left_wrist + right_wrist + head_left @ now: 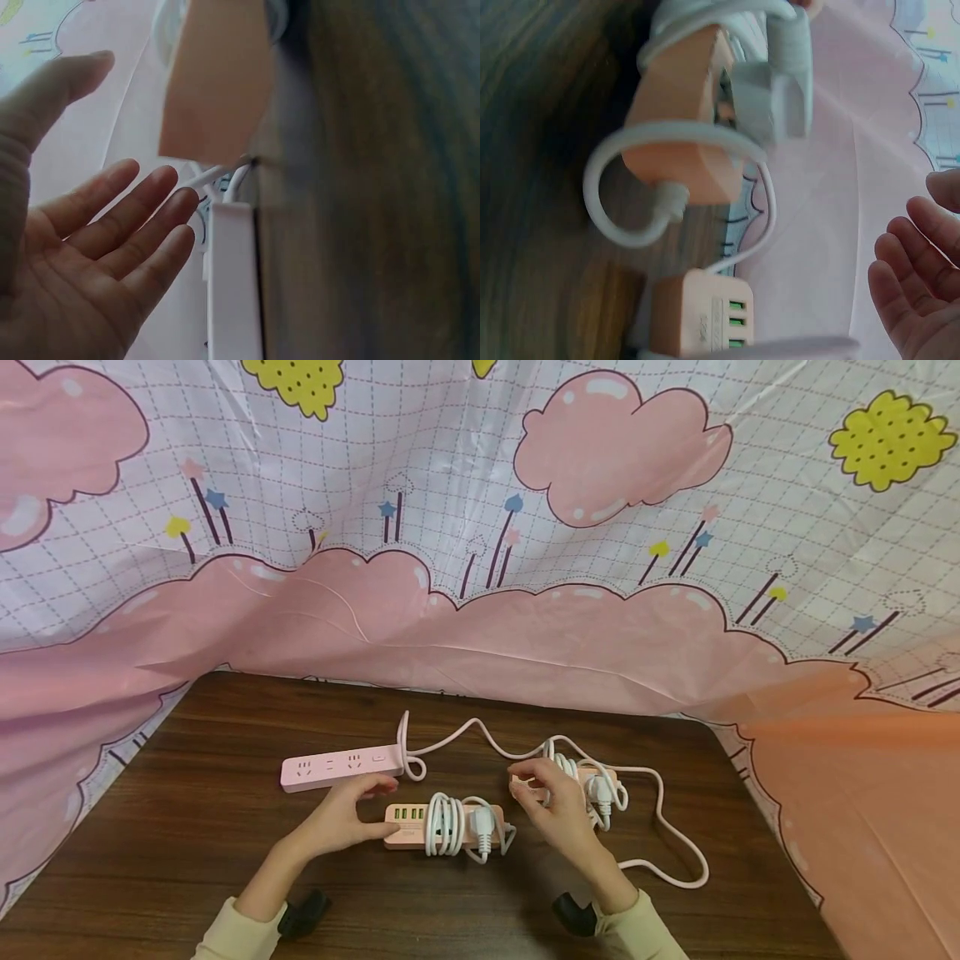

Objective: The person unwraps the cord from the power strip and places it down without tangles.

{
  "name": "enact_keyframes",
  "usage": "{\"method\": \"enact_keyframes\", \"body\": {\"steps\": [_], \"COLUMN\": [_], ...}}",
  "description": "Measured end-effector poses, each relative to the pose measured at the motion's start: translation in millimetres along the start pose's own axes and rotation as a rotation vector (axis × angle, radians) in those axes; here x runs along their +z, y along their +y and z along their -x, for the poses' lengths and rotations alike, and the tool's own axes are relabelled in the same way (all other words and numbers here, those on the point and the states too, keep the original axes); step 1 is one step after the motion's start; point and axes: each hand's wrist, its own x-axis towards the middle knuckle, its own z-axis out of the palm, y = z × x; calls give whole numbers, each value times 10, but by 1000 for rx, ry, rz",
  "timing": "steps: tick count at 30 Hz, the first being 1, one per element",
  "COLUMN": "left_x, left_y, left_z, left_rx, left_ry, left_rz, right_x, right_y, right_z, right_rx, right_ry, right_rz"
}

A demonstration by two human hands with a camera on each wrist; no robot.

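A peach power strip (407, 837) with green USB ports lies in the middle of the table. Its white cord (444, 827) is wound round it and its white plug (482, 828) sits in a socket. My left hand (337, 820) hovers at the strip's left end, fingers and thumb spread; the left wrist view shows them apart from the strip's end (217, 90). To the right, my right hand (561, 814) is raised with loosely bent fingers, holding nothing, and partly hides a second peach strip (588, 774). In the right wrist view its fingers (911, 262) touch neither strip.
Behind my left hand lies a pink power strip (341, 766), its long pale cord (480, 727) running right past the second strip and looping down at the right. A patterned curtain (465, 643) hangs behind the dark wooden table (225, 760).
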Motion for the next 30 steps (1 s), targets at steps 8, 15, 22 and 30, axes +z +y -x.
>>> {"method": "enact_keyframes", "body": {"steps": [8,15,22,30], "left_x": [138,205,279,330], "left_y": [19,16,-40,-97], "left_z": [27,34,20,11], "left_rx": [16,40,20,17], "left_ry": [-72,-82,-87,-52], "left_rz": [-15,-71,-79,-80], "right_x": [148,230,272,287], "right_y": [14,25,20,-9], "right_z": [62,108,120,140], "right_rx": [7,10,12,39], "right_ry": [-64,-103,-106,-122], "right_rz": [-29,-33,-9,5]}}
